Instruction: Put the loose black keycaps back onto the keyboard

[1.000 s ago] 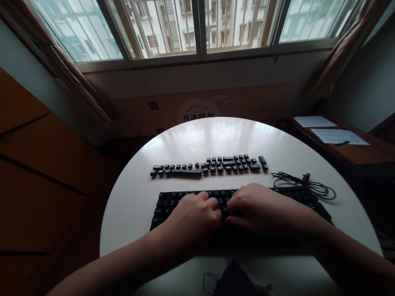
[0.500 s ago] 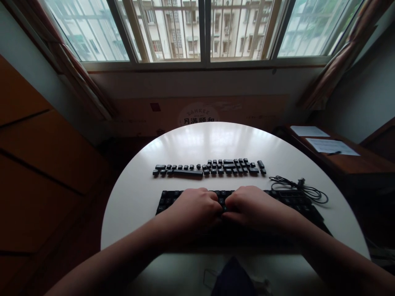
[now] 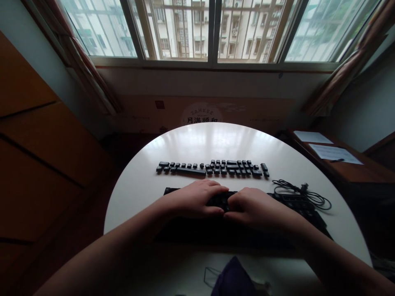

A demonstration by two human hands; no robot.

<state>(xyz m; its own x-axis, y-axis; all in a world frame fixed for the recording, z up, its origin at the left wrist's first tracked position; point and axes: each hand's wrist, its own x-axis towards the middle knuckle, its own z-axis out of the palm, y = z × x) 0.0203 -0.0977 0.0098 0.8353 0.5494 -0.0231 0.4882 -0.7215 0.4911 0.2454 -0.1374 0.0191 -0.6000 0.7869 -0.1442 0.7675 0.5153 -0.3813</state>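
Note:
A black keyboard (image 3: 294, 202) lies across the near half of a round white table (image 3: 212, 142). My left hand (image 3: 193, 199) rests on its middle, fingers stretched out flat over the keys toward the right. Close beside it, almost touching, my right hand (image 3: 256, 207) sits on the keys with its fingers curled under; what they pinch is hidden. Behind the keyboard a row of loose black keycaps (image 3: 212, 168), including one long bar, is laid out on the table.
The keyboard's black cable (image 3: 304, 193) lies coiled at the right. A dark cloth thing (image 3: 231, 279) sits at the table's near edge. A low wooden desk (image 3: 354, 170) with papers stands to the right, a cardboard box (image 3: 200, 113) under the window, wooden panels on the left.
My left hand has uncurled from a fist and now lies flatter, reaching right over the keys. The right hand stays curled. The view has shifted slightly.

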